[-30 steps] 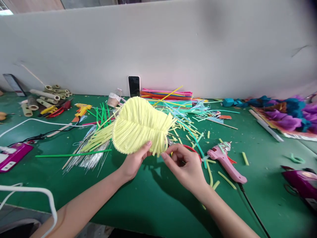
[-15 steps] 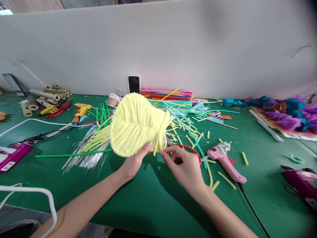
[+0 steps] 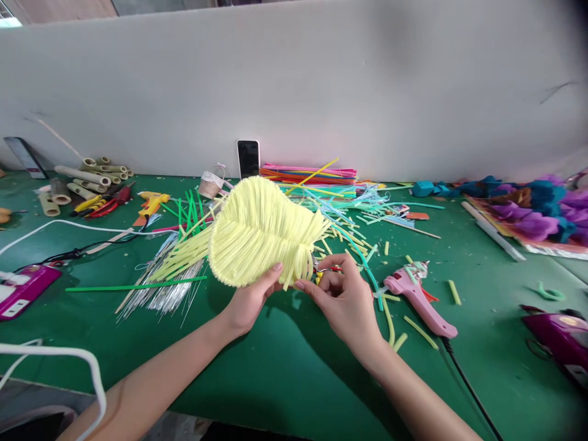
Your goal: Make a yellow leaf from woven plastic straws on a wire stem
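Observation:
A pale yellow leaf-shaped piece made of chenille stems (image 3: pixel 261 236) is held up over the green table. My left hand (image 3: pixel 252 300) grips its lower edge, thumb on the front and fingers behind. At the piece's right end, where short stem ends hang loose, my right hand (image 3: pixel 344 294) is close by. Its thumb and index finger are apart, the thumb tip near the lowest stem end. Scissors with red handles (image 3: pixel 334 269) lie behind my right hand, mostly hidden.
Right of my hands lies a pink glue gun (image 3: pixel 425 306) with its cord. Cut yellow stem pieces (image 3: pixel 420 334) are scattered around. Left are silvery wires (image 3: pixel 169 294), a yellow glue gun (image 3: pixel 154 202) and bamboo tubes (image 3: pixel 96 174). A phone (image 3: pixel 248 158) leans on the back wall beside colourful stems (image 3: pixel 316 174).
The yellow piece has shifted slightly right and down in my left hand. My right index finger has parted from the thumb, where the two were pinched at the stem ends.

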The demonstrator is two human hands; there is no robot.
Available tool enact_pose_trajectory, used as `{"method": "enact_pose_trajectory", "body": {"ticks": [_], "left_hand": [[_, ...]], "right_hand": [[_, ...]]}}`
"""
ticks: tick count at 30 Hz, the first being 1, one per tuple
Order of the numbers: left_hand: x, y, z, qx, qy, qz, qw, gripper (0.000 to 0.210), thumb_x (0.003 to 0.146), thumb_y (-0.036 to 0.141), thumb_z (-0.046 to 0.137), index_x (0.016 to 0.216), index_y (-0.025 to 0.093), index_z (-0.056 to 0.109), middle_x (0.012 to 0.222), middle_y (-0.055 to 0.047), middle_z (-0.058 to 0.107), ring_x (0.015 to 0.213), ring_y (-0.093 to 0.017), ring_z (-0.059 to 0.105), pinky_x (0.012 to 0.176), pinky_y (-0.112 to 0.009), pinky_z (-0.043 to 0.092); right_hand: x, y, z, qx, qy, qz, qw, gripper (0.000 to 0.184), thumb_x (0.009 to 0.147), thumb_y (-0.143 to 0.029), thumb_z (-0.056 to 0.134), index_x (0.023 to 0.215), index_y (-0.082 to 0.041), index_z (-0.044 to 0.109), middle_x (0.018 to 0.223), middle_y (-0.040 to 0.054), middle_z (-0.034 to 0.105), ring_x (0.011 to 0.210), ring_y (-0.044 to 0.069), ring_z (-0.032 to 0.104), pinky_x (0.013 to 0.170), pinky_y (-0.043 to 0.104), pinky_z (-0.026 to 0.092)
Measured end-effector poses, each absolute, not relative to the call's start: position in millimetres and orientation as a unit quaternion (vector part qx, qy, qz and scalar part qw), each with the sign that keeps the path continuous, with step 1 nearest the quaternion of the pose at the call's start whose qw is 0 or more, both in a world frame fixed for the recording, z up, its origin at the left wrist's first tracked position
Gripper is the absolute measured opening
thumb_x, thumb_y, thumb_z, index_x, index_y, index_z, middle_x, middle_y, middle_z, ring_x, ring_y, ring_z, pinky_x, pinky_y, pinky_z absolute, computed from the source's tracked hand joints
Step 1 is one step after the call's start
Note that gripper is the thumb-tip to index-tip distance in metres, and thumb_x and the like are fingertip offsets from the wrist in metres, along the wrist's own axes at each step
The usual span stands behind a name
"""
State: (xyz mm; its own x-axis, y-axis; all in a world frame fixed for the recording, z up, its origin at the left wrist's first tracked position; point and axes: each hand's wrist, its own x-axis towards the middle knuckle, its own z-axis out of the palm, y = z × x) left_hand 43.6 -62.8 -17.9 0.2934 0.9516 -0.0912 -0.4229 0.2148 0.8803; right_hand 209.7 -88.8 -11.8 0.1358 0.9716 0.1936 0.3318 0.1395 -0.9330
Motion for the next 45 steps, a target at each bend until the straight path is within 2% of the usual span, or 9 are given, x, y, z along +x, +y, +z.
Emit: {"method": "enact_pose_trajectory", "body": {"ticks": [3,6,14,21,24,27,34,39,45], "left_hand": [[45.0,-62.2,-13.8,0.370,0.304,0.471,0.741,0.038,0.091,0.032,0.061,0.126,0.018,0.064,0.132,-0.010,0.063,0.126,-0.032,0.054,0.103,-0.044,0.045],[46.3,-61.8,-9.8,0.364,0.293,0.460,0.755,0.036,0.091,0.032,0.061,0.121,0.015,0.067,0.127,-0.011,0.066,0.124,-0.032,0.056,0.105,-0.046,0.044],[45.2,-62.2,-10.8,0.378,0.312,0.476,0.730,0.039,0.088,0.035,0.064,0.123,0.020,0.066,0.131,-0.009,0.064,0.129,-0.032,0.052,0.107,-0.046,0.042],[41.0,-68.5,-17.0,0.602,0.465,0.445,0.473,0.045,0.088,0.041,0.063,0.131,0.029,0.061,0.142,-0.001,0.056,0.146,-0.027,0.025,0.124,-0.041,0.008],[40.4,-70.4,-16.3,0.653,0.481,0.404,0.423,0.048,0.091,0.046,0.056,0.136,0.029,0.056,0.145,-0.001,0.053,0.148,-0.025,0.021,0.124,-0.040,0.006],[39.8,-70.1,-17.6,0.653,0.495,0.403,0.407,0.053,0.091,0.049,0.055,0.140,0.028,0.053,0.148,-0.001,0.048,0.147,-0.027,0.022,0.124,-0.041,0.007],[39.1,-71.0,-18.2,0.650,0.505,0.380,0.422,0.056,0.091,0.054,0.051,0.139,0.027,0.054,0.151,-0.002,0.045,0.147,-0.027,0.021,0.124,-0.043,0.010],[39.1,-72.4,-14.8,0.625,0.496,0.390,0.460,0.056,0.090,0.055,0.052,0.138,0.026,0.055,0.151,-0.003,0.045,0.147,-0.027,0.021,0.124,-0.043,0.006],[42.6,-71.4,-14.7,0.495,0.442,0.443,0.603,0.055,0.086,0.052,0.061,0.129,0.019,0.063,0.134,-0.009,0.062,0.139,-0.033,0.039,0.120,-0.049,0.023]], "right_hand": [[209.4,-87.6,-12.6,-0.580,-0.539,0.353,0.498,0.045,0.074,-0.041,0.077,0.097,-0.026,0.041,0.048,-0.0143,0.045,0.043,0.009,0.036,0.045,0.021,0.028],[209.4,-87.6,-11.8,-0.585,-0.533,0.357,0.496,0.045,0.075,-0.042,0.076,0.099,-0.027,0.042,0.048,-0.0138,0.047,0.044,0.009,0.036,0.046,0.021,0.028],[213.2,-88.2,-5.6,-0.528,-0.524,0.469,0.476,0.046,0.076,-0.046,0.074,0.101,-0.025,0.041,0.053,-0.0137,0.041,0.046,0.008,0.031,0.045,0.020,0.023],[205.9,-93.7,-7.4,-0.597,-0.569,0.325,0.463,0.038,0.076,-0.050,0.073,0.082,-0.022,0.047,0.050,-0.0123,0.034,0.046,0.008,0.029,0.047,0.023,0.023],[203.1,-95.0,-8.3,-0.591,-0.607,0.337,0.411,0.032,0.080,-0.050,0.067,0.073,-0.020,0.056,0.048,-0.0094,0.036,0.045,0.008,0.031,0.046,0.024,0.024],[204.4,-93.1,-7.9,-0.592,-0.606,0.338,0.409,0.024,0.084,-0.043,0.063,0.079,-0.019,0.065,0.049,-0.0079,0.040,0.045,0.009,0.035,0.047,0.024,0.026],[204.2,-91.9,-6.3,-0.584,-0.608,0.363,0.396,0.032,0.082,-0.049,0.065,0.075,-0.017,0.066,0.047,-0.0075,0.041,0.044,0.008,0.032,0.046,0.025,0.024],[205.1,-91.0,-8.0,-0.585,-0.606,0.353,0.407,0.027,0.084,-0.043,0.063,0.077,-0.017,0.069,0.049,-0.0069,0.041,0.045,0.009,0.034,0.046,0.024,0.024],[211.2,-89.9,-8.3,-0.581,-0.612,0.298,0.446,0.025,0.084,-0.040,0.065,0.078,-0.018,0.074,0.049,-0.0056,0.042,0.046,0.009,0.034,0.046,0.025,0.025]]}}
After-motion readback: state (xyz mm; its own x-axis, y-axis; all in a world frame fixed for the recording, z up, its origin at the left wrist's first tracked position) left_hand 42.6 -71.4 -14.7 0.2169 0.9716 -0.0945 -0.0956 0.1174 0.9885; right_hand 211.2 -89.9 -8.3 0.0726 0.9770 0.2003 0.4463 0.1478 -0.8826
